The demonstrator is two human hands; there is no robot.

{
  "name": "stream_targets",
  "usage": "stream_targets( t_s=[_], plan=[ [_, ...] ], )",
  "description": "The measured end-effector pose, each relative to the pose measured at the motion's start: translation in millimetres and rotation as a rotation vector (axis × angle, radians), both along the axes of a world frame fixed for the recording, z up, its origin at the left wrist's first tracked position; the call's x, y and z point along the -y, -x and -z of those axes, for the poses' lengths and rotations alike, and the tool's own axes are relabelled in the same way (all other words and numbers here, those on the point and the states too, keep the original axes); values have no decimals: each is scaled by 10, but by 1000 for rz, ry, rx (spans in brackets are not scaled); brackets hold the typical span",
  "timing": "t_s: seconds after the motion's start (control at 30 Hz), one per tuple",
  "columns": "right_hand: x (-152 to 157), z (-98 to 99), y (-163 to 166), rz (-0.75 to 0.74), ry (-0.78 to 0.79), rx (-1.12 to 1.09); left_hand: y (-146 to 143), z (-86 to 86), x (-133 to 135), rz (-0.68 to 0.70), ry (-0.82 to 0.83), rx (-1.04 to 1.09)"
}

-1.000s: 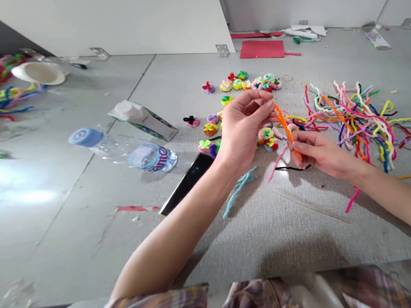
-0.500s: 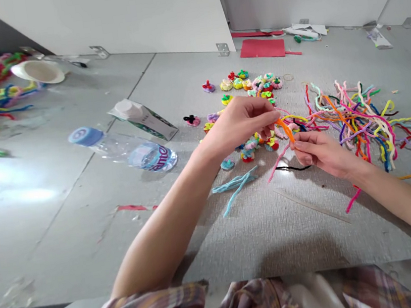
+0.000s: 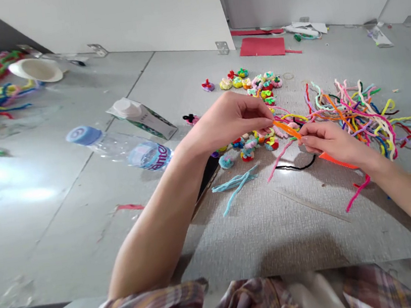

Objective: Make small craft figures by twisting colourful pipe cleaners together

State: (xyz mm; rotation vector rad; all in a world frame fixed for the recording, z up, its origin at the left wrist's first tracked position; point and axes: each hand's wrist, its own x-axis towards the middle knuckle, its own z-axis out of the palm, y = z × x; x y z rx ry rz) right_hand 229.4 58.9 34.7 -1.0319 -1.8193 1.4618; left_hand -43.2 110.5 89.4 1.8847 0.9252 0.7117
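While the left hand [image 3: 236, 116] and the right hand [image 3: 328, 141] both pinch the orange strand [image 3: 287, 130], which is between them above the desk [image 3: 270, 231], it seems good to apply light, even tension, so it does not kink.

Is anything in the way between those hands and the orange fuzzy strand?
Nothing visible is. The left hand already pinches the orange strand on one side, and the right hand pinches it on the other. The pink strand nearby isn't blocking either hand.
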Motion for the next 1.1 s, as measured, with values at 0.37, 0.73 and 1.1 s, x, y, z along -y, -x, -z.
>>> stream_targets(
  t_s=[0.37,0.73,1.1],
  plan=[
    [-25,-177,-131,-73,-99,197,-2,-82,81,-10,50,-35],
    [-25,-263,-170,-92,-13,163,63,-109,73,-93,1,116],
    [20,-102,-109,-141,559,-398,-26,-17,97,209,-177,112]
  ],
)
